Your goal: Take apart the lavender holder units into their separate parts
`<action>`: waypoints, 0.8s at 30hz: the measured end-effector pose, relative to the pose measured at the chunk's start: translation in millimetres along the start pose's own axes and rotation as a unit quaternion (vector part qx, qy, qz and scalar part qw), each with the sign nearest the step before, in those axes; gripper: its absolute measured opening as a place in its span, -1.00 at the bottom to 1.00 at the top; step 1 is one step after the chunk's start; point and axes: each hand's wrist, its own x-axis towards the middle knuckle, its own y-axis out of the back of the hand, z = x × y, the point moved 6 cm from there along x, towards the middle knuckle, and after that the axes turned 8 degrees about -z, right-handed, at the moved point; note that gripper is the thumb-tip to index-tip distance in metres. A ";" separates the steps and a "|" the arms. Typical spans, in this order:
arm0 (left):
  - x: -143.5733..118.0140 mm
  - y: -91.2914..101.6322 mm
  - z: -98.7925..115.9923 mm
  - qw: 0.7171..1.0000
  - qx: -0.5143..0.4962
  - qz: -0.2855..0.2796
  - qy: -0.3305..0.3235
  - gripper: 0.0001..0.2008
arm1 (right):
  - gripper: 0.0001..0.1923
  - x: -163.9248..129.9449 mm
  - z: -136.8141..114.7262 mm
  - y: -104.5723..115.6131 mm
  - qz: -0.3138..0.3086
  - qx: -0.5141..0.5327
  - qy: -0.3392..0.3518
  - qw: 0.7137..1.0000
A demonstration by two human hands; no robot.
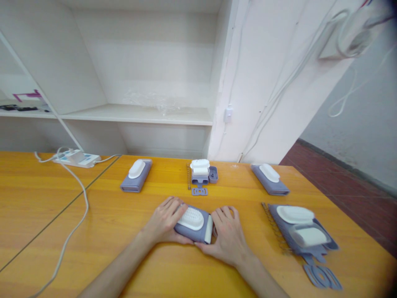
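Observation:
A grey-purple box-shaped case [198, 236] with a white oval bristled brush pad [191, 218] on top lies tilted just above or on the table; I cannot tell which. My left hand [167, 220] is closed around its left end, thumb along the near edge and fingers over the top. At the other end, my right hand [227, 234] curls its fingers and thumb about a pale end piece [209, 229], which sticks out of the case. What lies under the right fingers is partly hidden.
Similar cases lie at back left [136, 176] and back right [270, 179]. Loose parts, with a spring [188, 177] and a flat cut-out plate [199, 191], sit behind my hands. More parts [302, 227] lie at right. A power strip [77, 158] and cable [83, 198] are left.

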 end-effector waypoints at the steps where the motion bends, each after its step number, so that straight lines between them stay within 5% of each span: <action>1: 0.2 0.1 0.0 1.000 0.001 0.001 0.000 -0.20 | -0.44 -0.3 -0.4 0.0 0.001 0.001 -0.001 1.000; 8: -2.2 -1.6 -0.5 1.000 -0.004 0.004 -0.004 -0.20 | -0.43 -2.3 1.0 0.0 0.005 -0.003 -0.009 1.000; 14: -0.9 -3.0 -10.0 0.996 -0.029 -0.016 0.088 -0.27 | -0.40 0.1 14.6 4.6 0.032 -0.037 -0.064 0.997; 20: 2.4 -2.5 -8.1 0.996 -0.039 -0.033 0.078 -0.30 | -0.47 -2.9 9.5 5.8 0.054 -0.015 -0.023 0.998; 24: 2.6 -3.5 -7.6 0.997 -0.034 -0.038 0.066 -0.29 | -0.69 -5.4 11.4 3.6 0.099 0.045 0.015 0.994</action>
